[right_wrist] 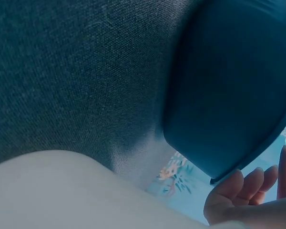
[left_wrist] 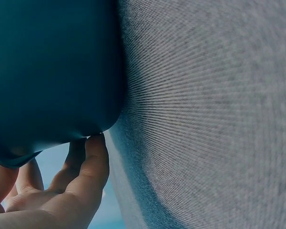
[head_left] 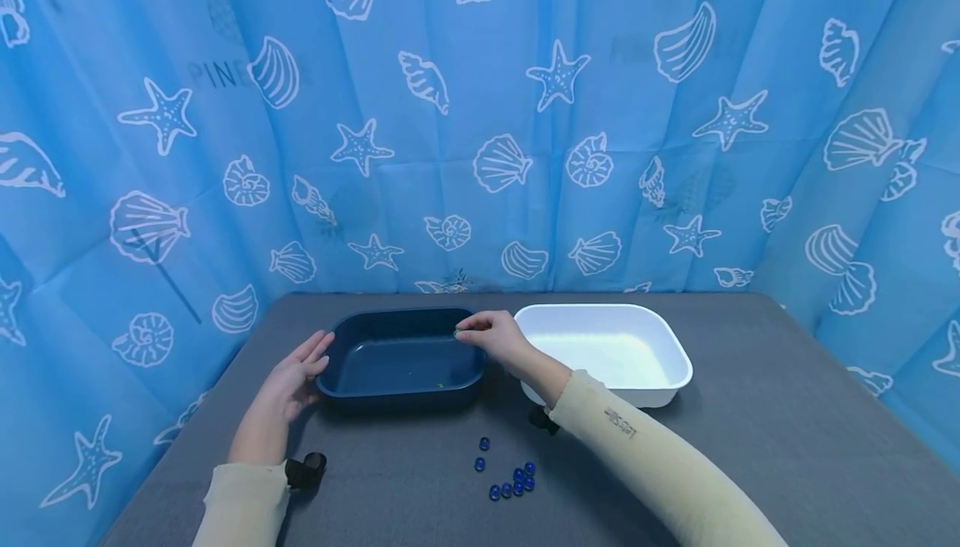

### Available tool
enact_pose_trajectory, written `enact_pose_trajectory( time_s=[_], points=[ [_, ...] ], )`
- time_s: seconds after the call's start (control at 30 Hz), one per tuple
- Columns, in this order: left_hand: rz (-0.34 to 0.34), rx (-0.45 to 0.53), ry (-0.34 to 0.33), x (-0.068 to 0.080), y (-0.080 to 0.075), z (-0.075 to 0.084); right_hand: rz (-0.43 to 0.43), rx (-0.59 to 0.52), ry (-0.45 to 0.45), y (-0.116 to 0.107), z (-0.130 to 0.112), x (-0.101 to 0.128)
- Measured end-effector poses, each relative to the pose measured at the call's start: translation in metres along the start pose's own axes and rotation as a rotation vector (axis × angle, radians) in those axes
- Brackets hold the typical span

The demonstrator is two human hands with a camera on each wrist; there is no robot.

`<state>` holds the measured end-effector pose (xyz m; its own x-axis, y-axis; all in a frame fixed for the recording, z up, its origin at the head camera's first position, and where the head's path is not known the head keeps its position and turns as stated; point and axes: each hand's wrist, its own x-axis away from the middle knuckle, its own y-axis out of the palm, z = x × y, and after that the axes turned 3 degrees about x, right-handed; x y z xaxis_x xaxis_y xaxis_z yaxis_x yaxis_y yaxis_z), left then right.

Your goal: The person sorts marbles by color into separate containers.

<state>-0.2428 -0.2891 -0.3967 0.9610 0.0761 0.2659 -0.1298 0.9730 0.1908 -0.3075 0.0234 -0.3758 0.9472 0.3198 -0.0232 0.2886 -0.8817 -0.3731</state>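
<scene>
A dark blue tray (head_left: 352,383) sits mid-table, with a white tray (head_left: 660,343) beside it on the right. My left hand (head_left: 311,357) lies flat against the blue tray's left wall, fingers straight; in the left wrist view its fingertips (left_wrist: 96,145) touch the tray's (left_wrist: 52,71) corner. My right hand (head_left: 460,332) hovers over the tray's right rim and pinches a small green bead (head_left: 456,331). Another green bead (head_left: 441,383) lies on the tray floor. The right wrist view shows the blue tray's (right_wrist: 233,86) outer wall and my curled right fingers (right_wrist: 245,188).
Several blue glass beads (head_left: 510,479) lie loose on the grey table (head_left: 787,430) in front of the trays, between my forearms. A blue curtain with shell prints (head_left: 480,113) closes off the back and both sides.
</scene>
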Motion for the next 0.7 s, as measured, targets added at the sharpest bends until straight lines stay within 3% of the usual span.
enact_pose_trajectory(
  time_s=[0.7],
  points=[
    [0.002,0.006,-0.004,0.0007,0.0007,0.0012,0.052,0.041,0.052,-0.0019,0.0005,0.0029]
  ],
)
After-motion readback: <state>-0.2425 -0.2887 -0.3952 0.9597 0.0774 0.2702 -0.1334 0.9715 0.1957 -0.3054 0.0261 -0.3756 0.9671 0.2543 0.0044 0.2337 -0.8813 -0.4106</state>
